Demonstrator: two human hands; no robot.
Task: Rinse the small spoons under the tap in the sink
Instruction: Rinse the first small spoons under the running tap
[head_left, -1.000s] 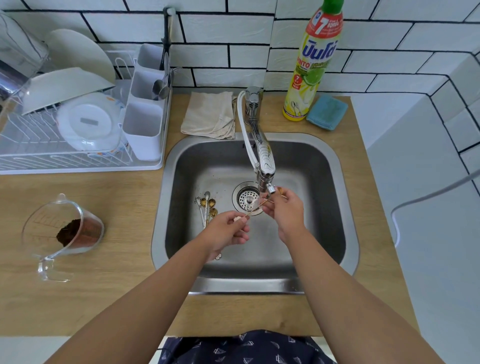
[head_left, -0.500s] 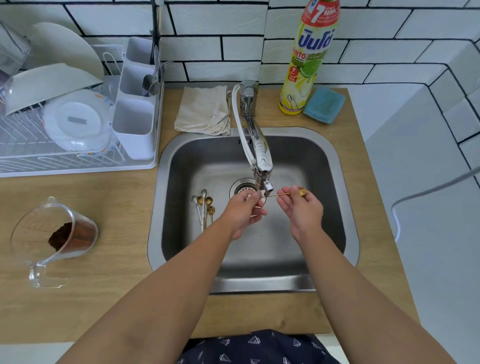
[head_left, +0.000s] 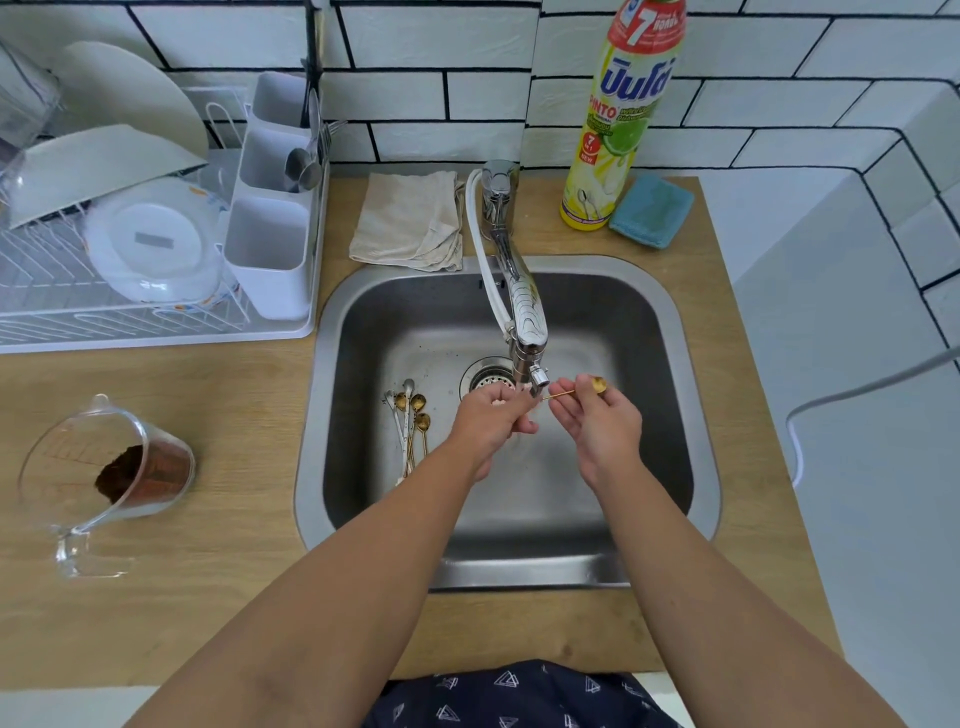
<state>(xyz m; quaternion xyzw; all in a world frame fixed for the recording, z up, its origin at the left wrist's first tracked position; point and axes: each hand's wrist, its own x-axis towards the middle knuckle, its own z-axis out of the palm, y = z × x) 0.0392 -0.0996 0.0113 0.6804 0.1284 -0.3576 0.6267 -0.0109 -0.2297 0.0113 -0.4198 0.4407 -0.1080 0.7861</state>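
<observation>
A small gold spoon (head_left: 570, 391) is held level just under the tap's spout (head_left: 535, 379), over the steel sink (head_left: 670, 415). My right hand (head_left: 597, 423) pinches it near the bowl, which points right. My left hand (head_left: 493, 415) grips the handle end, fingers curled round it. Several more small gold and silver spoons (head_left: 411, 415) lie on the sink floor to the left of the drain (head_left: 485, 382).
A white dish rack (head_left: 156, 249) with plates and a cutlery holder stands at the back left. A clear measuring jug (head_left: 104, 478) with brown powder sits on the wooden counter at left. A folded cloth (head_left: 408, 221), a dish soap bottle (head_left: 618, 119) and a blue sponge (head_left: 652, 210) stand behind the sink.
Both hands have shifted the spoon slightly to the right and up, so it lies level under the spout with its bowl beyond my right fingers.
</observation>
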